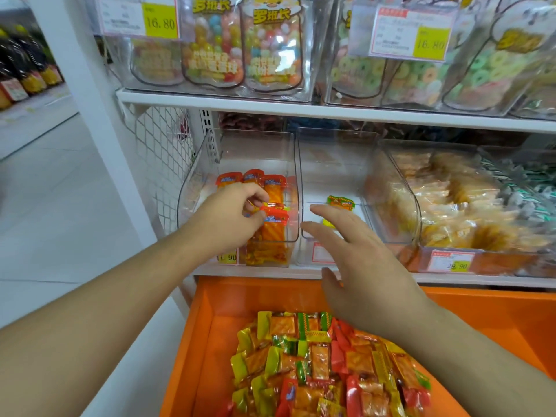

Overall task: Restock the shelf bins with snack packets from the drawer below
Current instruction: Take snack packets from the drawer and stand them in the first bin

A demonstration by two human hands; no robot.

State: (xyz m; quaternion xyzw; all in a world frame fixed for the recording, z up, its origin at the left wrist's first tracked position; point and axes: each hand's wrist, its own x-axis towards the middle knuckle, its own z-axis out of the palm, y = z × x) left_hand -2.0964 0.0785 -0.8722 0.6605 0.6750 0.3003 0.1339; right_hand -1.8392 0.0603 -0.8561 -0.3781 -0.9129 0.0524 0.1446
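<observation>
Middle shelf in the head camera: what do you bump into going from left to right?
Bin of red packets, where the left hand pinches one → nearly empty bin with the right hand open before it → bin of pale orange packets.

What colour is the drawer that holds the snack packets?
The drawer is bright orange, inside and on its rim. The head view, the only one, shows it.

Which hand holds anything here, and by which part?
The left hand pinches a red-topped snack packet by its top edge over the left bin; the right hand holds nothing.
</observation>
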